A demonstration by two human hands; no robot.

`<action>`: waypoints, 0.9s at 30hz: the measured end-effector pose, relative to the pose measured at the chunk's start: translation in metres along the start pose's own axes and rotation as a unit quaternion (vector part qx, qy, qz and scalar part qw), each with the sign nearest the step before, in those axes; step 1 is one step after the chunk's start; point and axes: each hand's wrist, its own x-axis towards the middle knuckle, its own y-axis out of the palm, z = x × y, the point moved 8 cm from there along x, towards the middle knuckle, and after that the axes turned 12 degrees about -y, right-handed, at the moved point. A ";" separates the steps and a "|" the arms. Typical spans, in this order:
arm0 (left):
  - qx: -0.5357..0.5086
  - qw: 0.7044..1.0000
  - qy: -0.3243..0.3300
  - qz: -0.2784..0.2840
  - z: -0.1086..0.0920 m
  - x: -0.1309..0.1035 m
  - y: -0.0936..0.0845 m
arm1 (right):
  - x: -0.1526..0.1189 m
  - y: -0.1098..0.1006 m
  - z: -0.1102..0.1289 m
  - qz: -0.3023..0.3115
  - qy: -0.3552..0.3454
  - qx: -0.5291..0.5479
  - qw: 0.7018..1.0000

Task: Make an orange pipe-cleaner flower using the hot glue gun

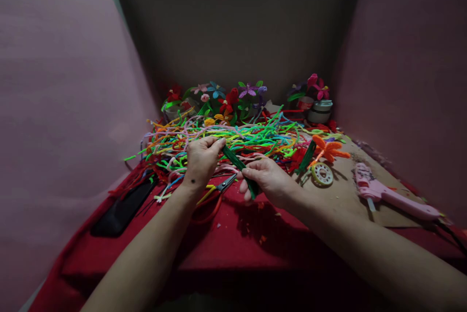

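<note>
A dark green fuzzy strip [234, 159] slants down to the right between my hands. Its upper end is pinched in the fingers of my left hand [204, 159]. Lower down, the fingers and thumb of my right hand [268, 180] close on the same strip, and its bottom end sticks out below them. Scissors [213, 198] with red and yellow handles lie on the red cloth [233, 249] beneath my hands. Behind them spreads a heap of many-coloured pipe cleaners [233, 132].
A black phone [120, 210] lies at the left. On cardboard [343, 195] at the right are an orange flower [326, 148], a yellow-rimmed spool [322, 174] and a pink glue gun [397, 198]. Fuzzy flowers [228, 100] and a lidded jar [320, 111] stand at the back.
</note>
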 end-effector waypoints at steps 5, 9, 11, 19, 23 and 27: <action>-0.161 0.968 -0.121 0.150 0.019 0.001 0.020 | 0.002 0.001 -0.001 0.041 -0.001 0.014 0.999; -0.183 0.923 -0.201 0.273 0.030 -0.016 0.041 | 0.003 0.000 0.000 0.049 -0.009 0.019 0.999; -0.174 0.911 -0.222 0.299 0.036 -0.024 0.049 | 0.004 0.000 0.001 0.046 -0.012 0.024 0.999; -0.154 0.946 -0.186 0.216 0.041 -0.022 0.045 | 0.005 0.000 0.007 0.049 -0.046 -0.023 0.997; -0.079 0.977 -0.138 0.144 0.029 -0.023 0.033 | 0.007 -0.002 0.003 0.042 -0.034 -0.017 0.998; -0.086 0.979 -0.135 0.128 0.026 -0.024 0.029 | 0.008 -0.002 0.000 0.033 -0.023 0.023 0.999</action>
